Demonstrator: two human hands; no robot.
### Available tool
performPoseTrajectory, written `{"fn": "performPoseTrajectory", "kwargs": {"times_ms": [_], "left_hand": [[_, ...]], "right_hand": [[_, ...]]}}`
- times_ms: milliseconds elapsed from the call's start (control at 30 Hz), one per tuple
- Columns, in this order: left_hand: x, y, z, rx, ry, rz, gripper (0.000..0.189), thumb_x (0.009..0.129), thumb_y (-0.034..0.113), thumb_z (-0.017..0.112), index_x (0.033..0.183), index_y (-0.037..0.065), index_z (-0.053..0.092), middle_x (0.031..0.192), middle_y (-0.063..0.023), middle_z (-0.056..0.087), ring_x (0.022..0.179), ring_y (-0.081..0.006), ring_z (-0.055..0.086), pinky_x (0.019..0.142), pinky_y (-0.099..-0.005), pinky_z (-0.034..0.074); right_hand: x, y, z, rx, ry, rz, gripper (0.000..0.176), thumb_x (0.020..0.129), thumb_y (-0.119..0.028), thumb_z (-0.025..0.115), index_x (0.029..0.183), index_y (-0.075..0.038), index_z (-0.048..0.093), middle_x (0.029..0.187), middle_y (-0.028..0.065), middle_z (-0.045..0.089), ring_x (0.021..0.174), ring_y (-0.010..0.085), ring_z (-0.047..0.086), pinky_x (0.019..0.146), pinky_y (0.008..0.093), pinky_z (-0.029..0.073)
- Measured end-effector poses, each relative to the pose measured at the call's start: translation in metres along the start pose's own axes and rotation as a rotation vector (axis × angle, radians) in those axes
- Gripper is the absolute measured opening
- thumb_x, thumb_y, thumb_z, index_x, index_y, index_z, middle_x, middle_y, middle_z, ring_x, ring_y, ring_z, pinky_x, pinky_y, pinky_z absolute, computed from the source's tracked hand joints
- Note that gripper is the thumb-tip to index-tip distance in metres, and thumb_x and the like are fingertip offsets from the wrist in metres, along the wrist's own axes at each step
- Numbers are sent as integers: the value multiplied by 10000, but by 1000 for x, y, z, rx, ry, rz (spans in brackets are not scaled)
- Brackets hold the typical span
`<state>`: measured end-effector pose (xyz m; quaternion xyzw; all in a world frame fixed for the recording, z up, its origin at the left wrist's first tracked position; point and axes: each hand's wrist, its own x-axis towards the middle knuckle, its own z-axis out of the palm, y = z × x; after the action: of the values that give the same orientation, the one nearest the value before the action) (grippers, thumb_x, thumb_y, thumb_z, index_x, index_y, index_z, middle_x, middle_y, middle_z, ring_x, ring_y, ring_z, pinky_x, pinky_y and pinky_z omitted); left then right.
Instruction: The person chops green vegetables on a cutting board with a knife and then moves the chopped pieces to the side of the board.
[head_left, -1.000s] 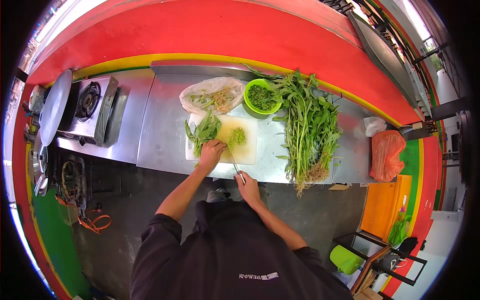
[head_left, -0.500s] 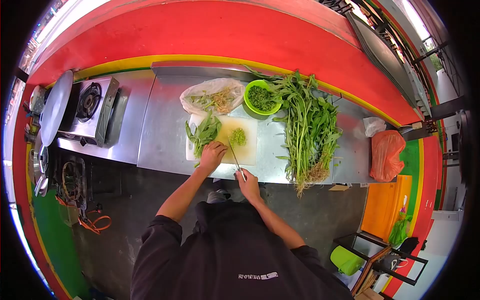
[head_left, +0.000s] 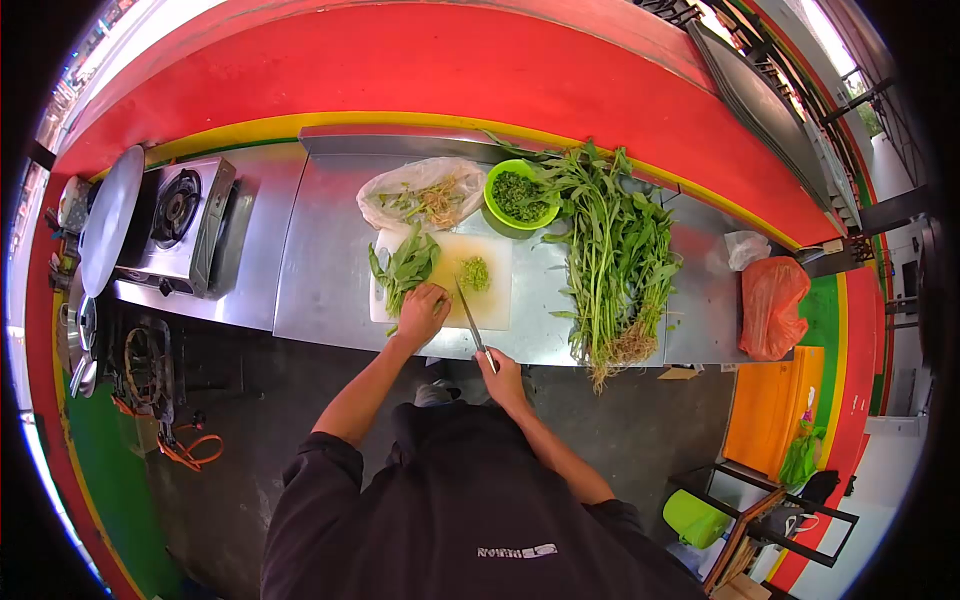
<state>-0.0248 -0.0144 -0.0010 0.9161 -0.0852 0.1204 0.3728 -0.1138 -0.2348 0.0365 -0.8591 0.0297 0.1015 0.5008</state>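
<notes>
My left hand [head_left: 427, 311] is closed on a bunch of leafy greens [head_left: 408, 266] at the left of a white cutting board [head_left: 497, 311]. In my right hand [head_left: 501, 378] is a knife [head_left: 472, 320], its blade slanting over the board just right of my left fingers. A small heap of chopped stems [head_left: 475, 273] lies on the board beyond the blade tip. Behind it stands a bright green bowl [head_left: 490, 193] with chopped dark greens [head_left: 521, 197] in it.
A large pile of long-stemmed greens [head_left: 615, 260] lies right of the board. Behind the board rests a clear plastic bag [head_left: 378, 205] with roots and trimmings. A gas stove [head_left: 180, 215] stands left; an orange-red bag [head_left: 773, 310] sits at the right end.
My right hand has shifted slightly down and right, drawing the knife back a little toward me. My left hand stays on the greens.
</notes>
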Motion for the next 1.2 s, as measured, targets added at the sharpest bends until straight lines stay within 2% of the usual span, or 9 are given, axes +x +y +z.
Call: {"fn": "performPoseTrajectory", "kwargs": {"times_ms": [167, 200, 333, 400, 500, 600, 933, 1133, 1200], "left_hand": [[-4, -3, -2, 8, 4, 85, 98, 901, 157, 706, 973, 91, 701, 971, -51, 681, 962, -275, 631, 815, -433, 469], [-5, -5, -2, 20, 2, 119, 117, 902, 152, 707, 1004, 97, 721, 994, -41, 683, 977, -266, 632, 821, -426, 472], [-7, -10, 2, 78, 0, 137, 143, 895, 156, 712, 1026, 111, 747, 1011, -23, 679, 1001, -249, 632, 826, -416, 477], [-6, -10, 3, 100, -22, 131, 149, 895, 150, 706, 1032, 125, 761, 1007, -20, 670, 995, -244, 629, 827, -410, 480], [-5, -8, 1, 132, -26, 146, 153, 880, 124, 722, 1026, 107, 762, 998, -25, 671, 969, -248, 641, 830, -409, 490], [-5, -5, 0, 158, -47, 136, 157, 881, 122, 721, 1031, 108, 766, 993, -28, 668, 973, -250, 639, 829, -411, 490], [-6, -7, 1, 76, 5, 134, 168, 872, 105, 720, 1033, 88, 765, 982, -51, 671, 962, -274, 640, 843, -416, 492], [-5, -4, -2, 80, -27, 130, 158, 875, 97, 714, 1025, 84, 761, 973, -55, 670, 964, -276, 642, 852, -422, 490], [-6, -1, -3, 96, -19, 124, 151, 876, 99, 713, 1019, 83, 758, 975, -56, 669, 971, -278, 642, 854, -424, 490]], "right_hand": [[-3, 4, 0, -25, -47, -48, 329, 1009, -318, 661, 1106, -8, 712, 627, 129, 574, 549, 145, 477, 539, 355, 420], [-6, 2, -2, -13, -68, -28, 334, 1013, -316, 652, 1132, -8, 704, 658, 169, 604, 546, 191, 537, 556, 365, 441], [-9, -2, -5, -70, -54, -41, 348, 1019, -327, 640, 1150, -10, 700, 701, 198, 639, 575, 255, 610, 584, 382, 465], [-10, -2, -4, -118, -67, -10, 349, 1028, -332, 621, 1163, -19, 700, 790, 234, 685, 690, 372, 689, 649, 419, 511], [-11, -4, -1, -148, -14, -36, 358, 1034, -343, 605, 1175, -28, 699, 875, 250, 710, 812, 437, 707, 723, 459, 543], [-6, -8, 3, -140, -24, 1, 348, 1040, -341, 587, 1167, -39, 703, 916, 251, 720, 889, 466, 696, 772, 488, 555], [-1, -9, 3, -104, -79, -14, 330, 1040, -338, 583, 1139, -49, 709, 901, 239, 720, 874, 448, 703, 749, 482, 548], [6, -11, 13, -149, -20, -16, 329, 1031, -330, 600, 1143, -40, 709, 881, 250, 713, 861, 458, 702, 722, 475, 552], [11, -13, 13, -97, -85, 42, 401, 1027, -363, 588, 1229, -30, 686, 964, 312, 699, 958, 492, 681, 810, 517, 554]]}}
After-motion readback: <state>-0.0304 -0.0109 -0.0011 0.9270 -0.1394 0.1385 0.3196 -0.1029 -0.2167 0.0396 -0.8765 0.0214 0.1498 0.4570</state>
